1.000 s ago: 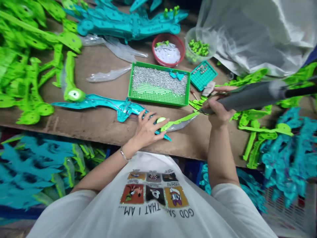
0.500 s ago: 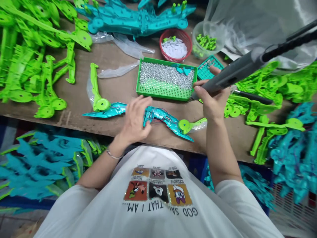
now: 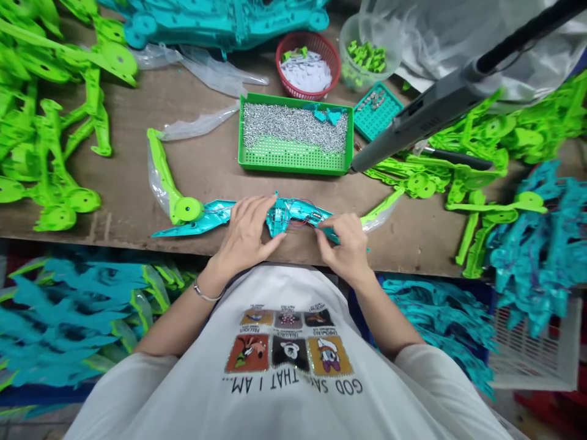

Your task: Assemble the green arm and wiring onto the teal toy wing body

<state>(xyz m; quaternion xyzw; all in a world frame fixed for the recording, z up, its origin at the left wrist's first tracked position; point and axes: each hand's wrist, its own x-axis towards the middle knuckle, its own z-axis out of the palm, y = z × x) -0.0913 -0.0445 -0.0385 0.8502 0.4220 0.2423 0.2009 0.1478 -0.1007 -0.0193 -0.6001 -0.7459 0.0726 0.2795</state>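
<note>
A teal bow-shaped plastic shell (image 3: 280,225) lies across the worktop in front of me, its inner side up with thin red wires showing. Green limbs with clear plastic strips stick out from both its ends, one of them a green limb (image 3: 166,177) on the left. My left hand (image 3: 245,229) grips the shell just left of its middle. On the right half, the bent fingers of my right hand (image 3: 345,247) close on the shell beside the wires. A grey electric screwdriver (image 3: 422,113) hangs slanted beyond, unheld, its tip by the screw tray's corner.
Behind the shell stands a green tray (image 3: 296,165) of screws. A red basket (image 3: 308,95) with white pieces, a clear tub (image 3: 369,61) with green bits and a small teal tray (image 3: 376,110) stand farther back. Green parts (image 3: 34,128) pile up left; teal shells (image 3: 536,238) lie right.
My right hand has let go of the screwdriver and come down onto the shell's right half. My left hand stays on the shell. The camera view has shifted slightly.
</note>
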